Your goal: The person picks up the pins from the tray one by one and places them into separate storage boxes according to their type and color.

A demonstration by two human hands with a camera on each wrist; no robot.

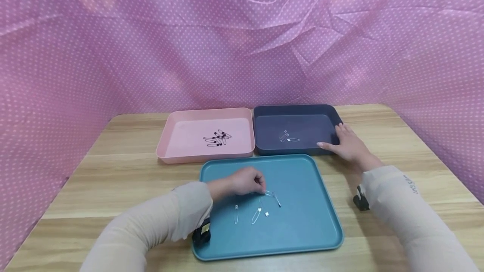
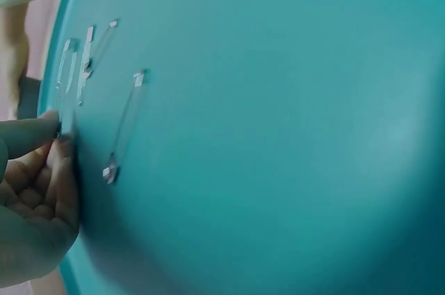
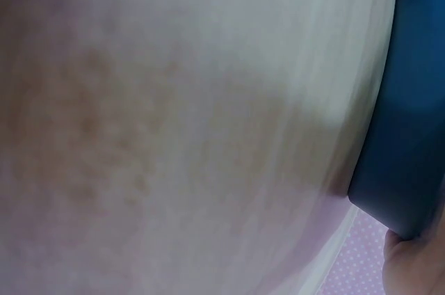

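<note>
Over the teal tray, my left hand pinches one end of a silver safety pin between thumb and fingertips. Beside the pinched pin, another safety pin and a thin one lie on the teal surface, with a small whitish piece close by. A pin with a dark end lies to the right of the fingers. My right hand rests at the right front corner of the dark blue tray, thumb and fingers spread along its rim.
Several silver safety pins sit inside the dark blue tray. To its left stands a pink tray with a cluster of black safety pins. Pink dotted cloth hangs behind the wooden table.
</note>
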